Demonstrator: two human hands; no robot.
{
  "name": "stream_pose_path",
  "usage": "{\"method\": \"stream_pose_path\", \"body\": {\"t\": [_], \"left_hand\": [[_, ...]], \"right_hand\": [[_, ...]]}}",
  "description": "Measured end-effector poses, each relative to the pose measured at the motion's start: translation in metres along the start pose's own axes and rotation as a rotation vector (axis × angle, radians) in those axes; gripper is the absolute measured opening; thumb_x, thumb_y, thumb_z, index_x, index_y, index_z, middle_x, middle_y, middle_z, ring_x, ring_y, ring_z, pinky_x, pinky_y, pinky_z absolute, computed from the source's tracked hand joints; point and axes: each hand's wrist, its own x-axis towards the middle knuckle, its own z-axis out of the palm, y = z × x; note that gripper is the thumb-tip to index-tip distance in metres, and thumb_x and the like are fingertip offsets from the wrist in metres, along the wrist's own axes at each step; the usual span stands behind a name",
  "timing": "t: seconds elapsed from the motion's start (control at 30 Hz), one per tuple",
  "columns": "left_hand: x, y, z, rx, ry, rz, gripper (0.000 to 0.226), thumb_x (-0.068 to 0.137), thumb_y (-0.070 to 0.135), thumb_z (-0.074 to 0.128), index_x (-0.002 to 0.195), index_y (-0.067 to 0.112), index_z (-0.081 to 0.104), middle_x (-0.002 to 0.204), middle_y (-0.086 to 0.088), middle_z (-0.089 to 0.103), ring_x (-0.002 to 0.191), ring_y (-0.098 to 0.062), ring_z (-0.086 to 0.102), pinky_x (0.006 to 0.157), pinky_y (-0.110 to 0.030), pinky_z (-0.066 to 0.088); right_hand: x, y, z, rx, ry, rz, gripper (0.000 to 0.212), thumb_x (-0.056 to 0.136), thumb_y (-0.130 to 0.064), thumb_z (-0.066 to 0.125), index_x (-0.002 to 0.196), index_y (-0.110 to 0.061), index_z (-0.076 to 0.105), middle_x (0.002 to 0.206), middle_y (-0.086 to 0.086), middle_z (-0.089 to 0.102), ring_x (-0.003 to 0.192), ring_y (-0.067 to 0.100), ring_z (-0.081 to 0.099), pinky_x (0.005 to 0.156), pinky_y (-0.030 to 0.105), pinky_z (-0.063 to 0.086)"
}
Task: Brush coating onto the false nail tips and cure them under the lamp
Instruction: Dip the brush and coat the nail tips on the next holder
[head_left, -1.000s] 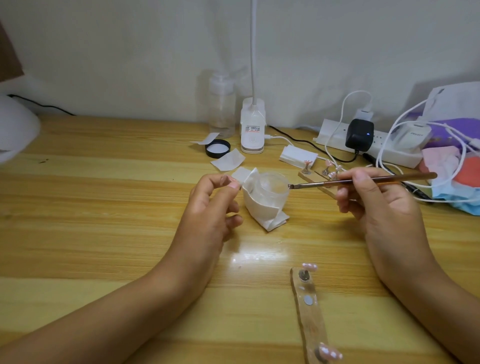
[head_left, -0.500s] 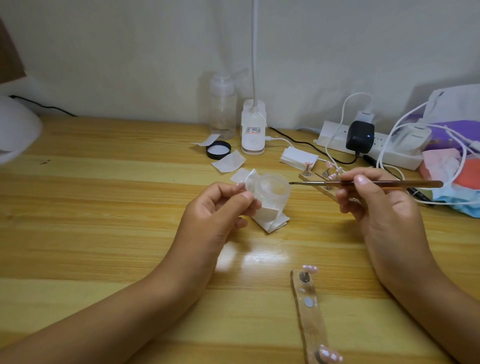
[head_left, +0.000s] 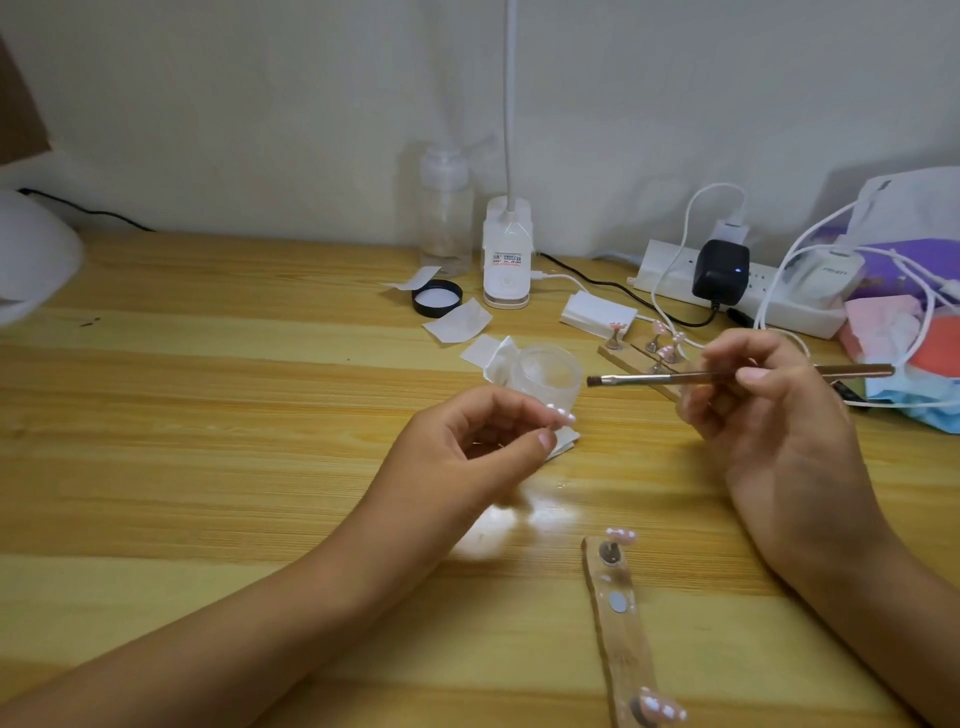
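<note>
As left hand (head_left: 467, 441) quits cup (head_left: 545, 387), brush (head_left: 649, 379) drawn back

The left hand (head_left: 467, 447) is motion-blurred, its pinch unclear; the right hand (head_left: 763, 415) hides part of the brush (head_left: 649, 379). The lamp (head_left: 506, 244) runs off the top edge.

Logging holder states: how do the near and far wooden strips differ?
The near strip lies nearest the camera, unobstructed; the far strip lies behind the brush, partly hidden. The near strip has nail tips at its ends and a bare disc between; the far strip's tips cluster together. Both hold pink tips.
</note>
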Motion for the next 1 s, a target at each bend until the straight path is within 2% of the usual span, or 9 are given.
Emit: {"method": "stream_pose_path", "body": {"t": [0.2,0.37,0.53,0.6,0.73,0.83,1.0], "left_hand": [[-0.0005,0.0014,0.0010,0.026,-0.017,-0.014,0.024,0.087,0.011,0.071,0.081,0.034,0.073,0.095,0.009,0.076,0.084,-0.005,0.064,0.071,-0.014,0.053],[-0.0003,0.0020,0.0015,0.047,-0.005,-0.011,0.025,0.084,0.010,0.073,0.077,0.034,0.073,0.080,0.011,0.071,0.073,0.000,0.061,0.065,-0.011,0.048],[-0.0002,0.0026,0.0017,0.052,-0.004,-0.012,0.026,0.083,0.009,0.074,0.074,0.034,0.071,0.075,0.013,0.067,0.070,0.001,0.059,0.063,-0.010,0.046],[-0.0002,0.0029,0.0017,0.055,-0.007,-0.010,0.025,0.083,0.010,0.074,0.075,0.033,0.071,0.078,0.010,0.069,0.072,-0.001,0.060,0.065,-0.011,0.047],[0.0001,0.0022,0.0013,0.035,0.004,-0.014,0.020,0.084,0.008,0.073,0.077,0.027,0.070,0.087,-0.007,0.072,0.075,-0.004,0.061,0.068,-0.012,0.049],[0.0000,0.0022,0.0013,0.031,0.002,-0.006,0.021,0.084,0.007,0.073,0.076,0.027,0.070,0.087,-0.006,0.072,0.074,-0.003,0.061,0.068,-0.011,0.048],[-0.0003,0.0010,0.0003,0.046,-0.010,0.006,0.020,0.084,0.007,0.073,0.079,0.026,0.070,0.094,-0.009,0.072,0.078,-0.005,0.062,0.071,-0.012,0.049]], "right_hand": [[-0.0006,-0.0004,0.0012,0.067,-0.116,0.054,0.033,0.080,-0.012,0.036,0.070,-0.021,0.066,0.068,0.000,0.057,0.065,0.013,0.052,0.065,0.021,0.049],[-0.0014,0.0013,0.0023,0.055,-0.131,0.065,0.030,0.079,-0.010,0.038,0.070,-0.020,0.065,0.068,0.002,0.057,0.065,0.014,0.052,0.063,0.021,0.049],[-0.0028,0.0017,0.0027,-0.005,-0.151,0.056,0.029,0.080,-0.009,0.040,0.072,-0.019,0.066,0.071,0.004,0.058,0.067,0.015,0.053,0.065,0.023,0.050],[-0.0030,0.0013,0.0027,-0.021,-0.142,0.051,0.028,0.079,-0.009,0.041,0.072,-0.019,0.066,0.071,0.004,0.058,0.068,0.015,0.054,0.065,0.022,0.050],[-0.0043,0.0010,0.0030,-0.090,-0.074,0.020,0.028,0.078,-0.010,0.042,0.069,-0.022,0.066,0.072,0.003,0.059,0.068,0.013,0.055,0.066,0.021,0.050],[-0.0046,0.0015,0.0026,-0.163,-0.015,-0.005,0.027,0.078,-0.011,0.044,0.069,-0.022,0.066,0.075,0.001,0.059,0.070,0.012,0.056,0.067,0.020,0.050],[-0.0006,0.0010,0.0002,-0.011,-0.007,0.014,0.028,0.080,-0.011,0.041,0.069,-0.021,0.065,0.071,0.000,0.057,0.066,0.013,0.053,0.064,0.021,0.048]]}}
